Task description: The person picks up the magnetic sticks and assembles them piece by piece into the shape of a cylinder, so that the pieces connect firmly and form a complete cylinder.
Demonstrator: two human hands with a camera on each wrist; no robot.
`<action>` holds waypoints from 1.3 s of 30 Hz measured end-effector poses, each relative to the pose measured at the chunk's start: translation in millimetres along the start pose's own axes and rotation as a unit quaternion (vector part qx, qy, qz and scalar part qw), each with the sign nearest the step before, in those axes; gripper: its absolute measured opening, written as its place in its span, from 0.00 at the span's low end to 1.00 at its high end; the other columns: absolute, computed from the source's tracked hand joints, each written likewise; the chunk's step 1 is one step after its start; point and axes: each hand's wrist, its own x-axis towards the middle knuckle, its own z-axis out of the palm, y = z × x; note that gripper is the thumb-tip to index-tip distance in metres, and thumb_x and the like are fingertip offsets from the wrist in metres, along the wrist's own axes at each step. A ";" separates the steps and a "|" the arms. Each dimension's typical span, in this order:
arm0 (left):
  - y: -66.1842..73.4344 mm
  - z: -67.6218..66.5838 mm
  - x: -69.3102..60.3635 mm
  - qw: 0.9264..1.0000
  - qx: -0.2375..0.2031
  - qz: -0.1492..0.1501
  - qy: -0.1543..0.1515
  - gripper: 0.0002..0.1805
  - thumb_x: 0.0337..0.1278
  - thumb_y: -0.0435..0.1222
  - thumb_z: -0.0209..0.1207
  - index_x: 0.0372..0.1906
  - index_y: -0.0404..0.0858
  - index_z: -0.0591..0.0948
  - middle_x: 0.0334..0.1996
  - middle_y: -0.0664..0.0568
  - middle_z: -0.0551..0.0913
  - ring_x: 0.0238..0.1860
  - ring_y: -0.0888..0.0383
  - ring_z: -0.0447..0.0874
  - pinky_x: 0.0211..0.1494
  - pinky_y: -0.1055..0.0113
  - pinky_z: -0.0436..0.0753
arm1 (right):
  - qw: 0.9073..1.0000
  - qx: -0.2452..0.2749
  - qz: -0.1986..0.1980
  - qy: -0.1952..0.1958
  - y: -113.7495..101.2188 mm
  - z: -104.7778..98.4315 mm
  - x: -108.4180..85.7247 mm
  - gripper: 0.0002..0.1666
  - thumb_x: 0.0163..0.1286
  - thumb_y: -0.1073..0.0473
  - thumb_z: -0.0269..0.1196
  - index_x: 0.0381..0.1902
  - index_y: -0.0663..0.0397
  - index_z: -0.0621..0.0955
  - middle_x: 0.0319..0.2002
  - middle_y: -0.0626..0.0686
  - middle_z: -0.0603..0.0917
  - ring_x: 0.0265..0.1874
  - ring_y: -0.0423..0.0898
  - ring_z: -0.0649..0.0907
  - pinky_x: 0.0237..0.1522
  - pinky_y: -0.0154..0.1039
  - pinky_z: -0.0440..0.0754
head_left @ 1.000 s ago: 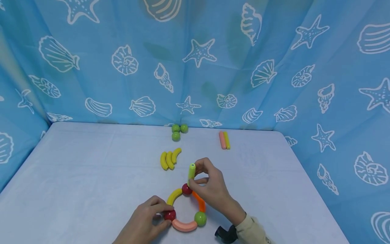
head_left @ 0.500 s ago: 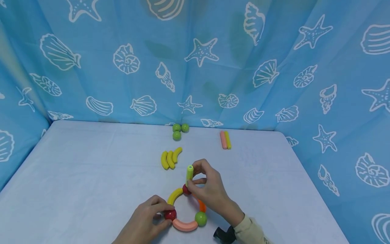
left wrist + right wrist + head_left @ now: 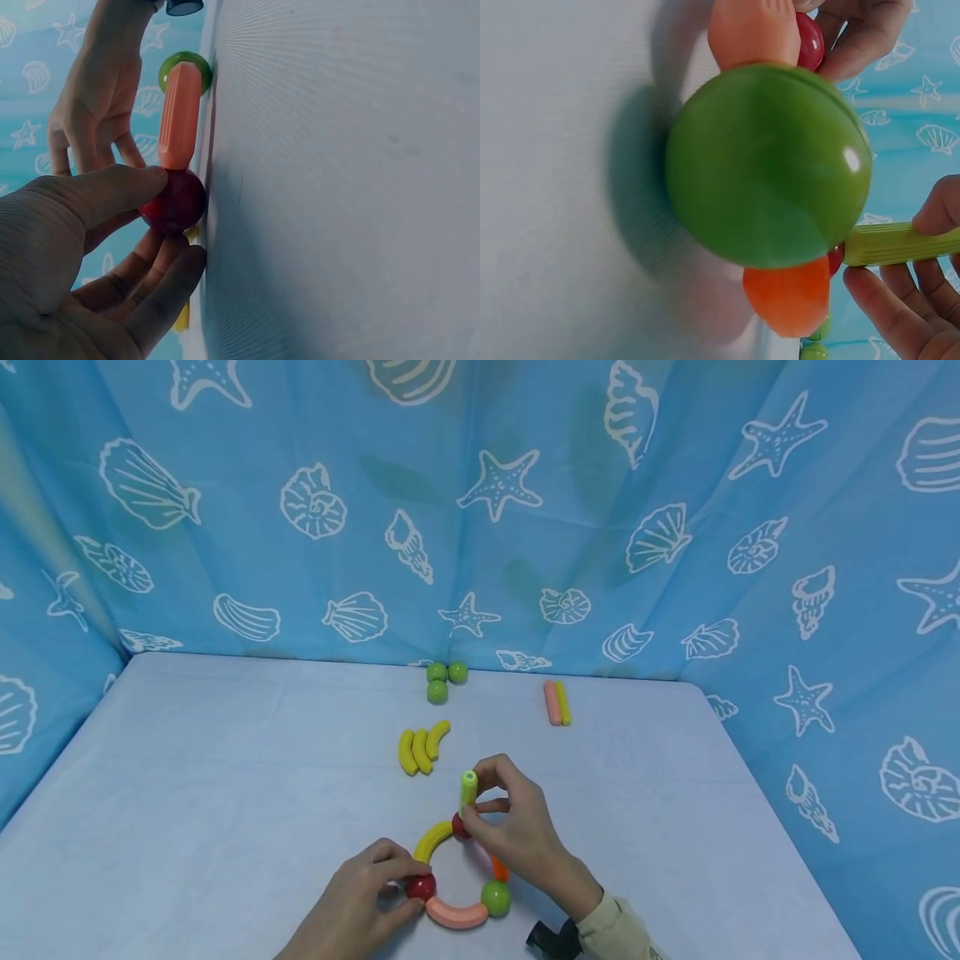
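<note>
Right hand (image 3: pixel 521 818) pinching green stick (image 3: pixel 468 789), stick upright, lower end on far red ball (image 3: pixel 457 827), seemingly touching. Stick lies left of right palm; left hand (image 3: pixel 375 889) farther off, pinching near red ball (image 3: pixel 422 887).

High head view; close, apparently sideways wrist views; common green ball (image 3: pixel 496 899)

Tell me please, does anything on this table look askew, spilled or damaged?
Nothing looks spilled or damaged. Only the green rod differs: it stands upright on the far red ball, pinched by the right hand, while the pink curved piece lies level. Being held, it hardly seems a fault.
</note>
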 end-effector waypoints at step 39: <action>2.4 0.7 -0.1 1.000 0.014 0.003 0.001 0.14 0.50 0.39 0.74 0.44 0.48 0.89 0.37 0.64 0.76 0.34 0.67 0.74 0.38 0.67 0.81 | 0.999 0.006 -0.034 0.001 6.9 -5.3 -11.5 0.27 0.57 0.72 0.70 0.49 0.47 0.74 0.44 0.42 0.79 0.42 0.43 0.83 0.38 0.37 0.86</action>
